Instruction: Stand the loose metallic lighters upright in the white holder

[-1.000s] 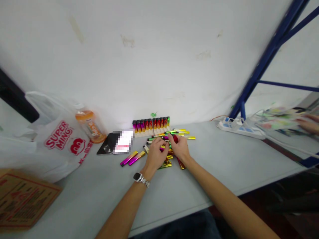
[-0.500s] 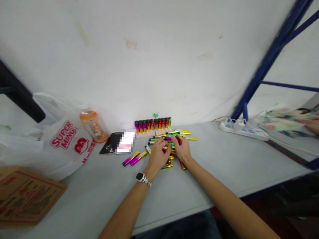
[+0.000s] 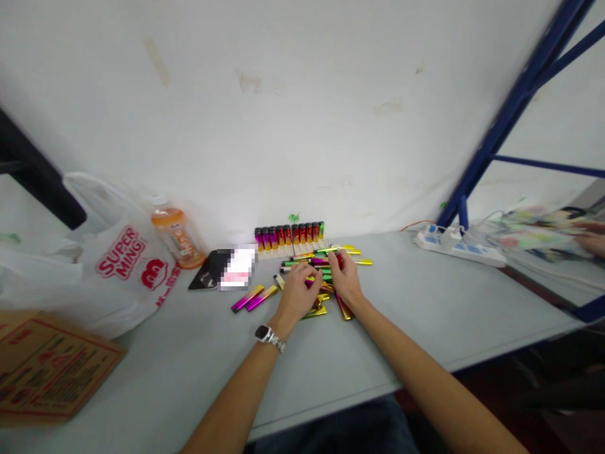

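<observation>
My left hand [image 3: 297, 290], with a watch on its wrist, is curled over a pile of shiny lighters; magenta and yellow show by its fingers, but what it grips is hidden. My right hand [image 3: 346, 279] is closed beside it, its fingers around a red lighter [image 3: 339, 258] that is mostly covered. Under and around both hands lie loose lighters in green, gold, red and magenta, such as a yellow one [image 3: 363, 261]. Two magenta-and-yellow lighters [image 3: 262, 298] rest left of the pile. Behind it, a row of upright lighters [image 3: 288, 236] stands in a pale holder [image 3: 269, 255] against the wall.
A dark flat device [image 3: 208, 271], partly blurred out, lies left of the holder. Further left are an orange drink bottle [image 3: 177, 236], a white plastic bag [image 3: 118, 265] and a cardboard box [image 3: 57, 372]. On the right are a power strip [image 3: 458, 248], blue frame posts [image 3: 501, 120] and another person's hand [image 3: 593, 239].
My right hand has shifted slightly and its fingers have drawn in around the red lighter. My left hand stays over the pile, its fingers a little further from the right hand.
</observation>
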Available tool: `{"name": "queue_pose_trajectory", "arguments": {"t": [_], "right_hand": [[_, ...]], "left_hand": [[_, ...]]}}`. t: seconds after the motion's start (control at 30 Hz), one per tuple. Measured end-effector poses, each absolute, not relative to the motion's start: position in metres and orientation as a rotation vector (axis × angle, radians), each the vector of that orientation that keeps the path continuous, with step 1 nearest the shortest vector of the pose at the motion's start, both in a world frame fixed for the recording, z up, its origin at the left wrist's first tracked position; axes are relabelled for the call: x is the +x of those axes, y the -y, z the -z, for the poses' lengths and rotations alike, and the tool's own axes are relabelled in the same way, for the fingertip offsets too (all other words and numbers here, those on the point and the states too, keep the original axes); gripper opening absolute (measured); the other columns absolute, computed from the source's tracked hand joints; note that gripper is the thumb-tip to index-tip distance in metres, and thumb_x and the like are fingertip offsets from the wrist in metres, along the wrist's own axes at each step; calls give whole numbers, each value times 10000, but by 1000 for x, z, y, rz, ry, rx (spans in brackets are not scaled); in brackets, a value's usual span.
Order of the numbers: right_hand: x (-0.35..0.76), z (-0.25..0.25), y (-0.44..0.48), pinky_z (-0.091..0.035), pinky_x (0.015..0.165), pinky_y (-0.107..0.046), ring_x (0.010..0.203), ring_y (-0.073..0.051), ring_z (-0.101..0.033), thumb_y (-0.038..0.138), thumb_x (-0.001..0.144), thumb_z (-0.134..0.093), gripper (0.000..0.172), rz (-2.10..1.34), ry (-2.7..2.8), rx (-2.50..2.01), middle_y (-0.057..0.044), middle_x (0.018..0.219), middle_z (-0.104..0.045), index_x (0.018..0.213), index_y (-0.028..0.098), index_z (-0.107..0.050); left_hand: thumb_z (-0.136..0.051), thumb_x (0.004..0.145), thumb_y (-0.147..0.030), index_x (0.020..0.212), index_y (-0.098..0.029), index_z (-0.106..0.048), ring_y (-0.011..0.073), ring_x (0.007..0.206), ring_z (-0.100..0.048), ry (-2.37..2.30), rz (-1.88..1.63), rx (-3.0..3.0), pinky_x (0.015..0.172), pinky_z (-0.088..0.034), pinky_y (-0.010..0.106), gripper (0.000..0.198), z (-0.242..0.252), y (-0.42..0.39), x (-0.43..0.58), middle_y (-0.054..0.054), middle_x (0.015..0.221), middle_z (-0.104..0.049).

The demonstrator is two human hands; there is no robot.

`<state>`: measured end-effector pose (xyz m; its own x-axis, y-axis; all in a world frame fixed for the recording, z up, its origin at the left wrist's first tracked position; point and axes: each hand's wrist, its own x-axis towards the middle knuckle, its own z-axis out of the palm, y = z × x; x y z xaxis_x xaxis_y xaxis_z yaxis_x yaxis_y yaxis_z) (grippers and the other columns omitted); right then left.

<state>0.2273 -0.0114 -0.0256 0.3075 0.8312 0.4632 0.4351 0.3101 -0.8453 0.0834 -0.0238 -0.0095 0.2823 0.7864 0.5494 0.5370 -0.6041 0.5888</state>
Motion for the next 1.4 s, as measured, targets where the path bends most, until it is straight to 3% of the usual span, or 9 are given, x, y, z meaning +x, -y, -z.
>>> {"name": "queue_pose_trajectory", "arguments": {"t": [0.17, 0.43, 0.6, 0.8, 1.2, 1.4], "right_hand": [[229, 28, 8, -421, 617, -252, 651, -145, -525, 491, 918, -441, 314, -463, 1286, -1255, 28, 723, -566, 1054, 218, -518], [247, 16, 1, -490, 682, -274, 777, -157, -581, 436, 837, -613, 267, -285, 1393, -1135, -53, 946, -637, 927, 192, -674], [262, 15, -21, -498, 606, -269, 628, -129, -587, 437, 826, -630, 302, -381, 1432, -1121, -38, 848, -676, 965, 173, -679], [271, 9, -62, -493, 440, -227, 694, -183, -672, 424, 819, -608, 301, -491, 1501, -1117, -31, 807, -684, 1008, 189, -604], [278, 1, -119, -555, 456, -240, 710, -179, -673, 306, 787, -615, 204, -510, 1763, -1176, -40, 804, -689, 937, 168, -621], [282, -12, -124, -519, 414, -189, 705, -168, -666, 235, 772, -642, 160, -626, 1854, -1210, -48, 802, -685, 906, 148, -635]], "left_hand": [[-502, 932, -268, 679, -194, -581, 183, 866, -559, -1193, -1207, 2248, 825, -432, 323, 276, 9, 24, 83, 26, 816, -608], [-501, 930, -265, 666, -188, -577, 189, 871, -562, -1191, -1205, 2231, 843, -426, 333, 285, 4, 23, 81, 31, 804, -603], [-494, 932, -267, 663, -186, -576, 188, 857, -563, -1168, -1177, 2213, 830, -429, 329, 292, 4, 24, 80, 32, 786, -595], [-487, 936, -268, 647, -187, -571, 191, 863, -562, -1158, -1159, 2208, 825, -426, 328, 311, 6, 22, 79, 34, 771, -589], [-516, 924, -263, 742, -188, -608, 184, 929, -568, -1187, -1220, 2148, 874, -440, 326, 217, 13, 21, 77, 41, 895, -602], [-514, 922, -255, 734, -190, -608, 176, 885, -582, -1264, -1206, 2130, 819, -448, 311, 219, 14, 19, 74, 32, 863, -601]]}}
